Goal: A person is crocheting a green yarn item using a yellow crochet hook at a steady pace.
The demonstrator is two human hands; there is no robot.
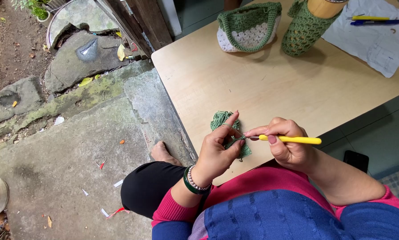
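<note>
My left hand (217, 151) pinches a small green crochet piece (222, 120) that lies at the near edge of the light wooden table (270, 84). A green bangle and a bead bracelet ring that wrist. My right hand (288, 144) grips a yellow-handled crochet hook (292, 139), its metal tip pointing left into the green yarn between my left fingers. The two hands almost touch above the table edge.
A green and white crochet bag (248, 29) and a green crochet bottle cover (304, 29) around a wooden-coloured bottle stand at the far side. A white paper sheet (379, 40) with a yellow pen and a blue pen lies far right. A black phone (356, 161) lies on the floor at right. Stone paving and my bare foot (161, 153) are at left.
</note>
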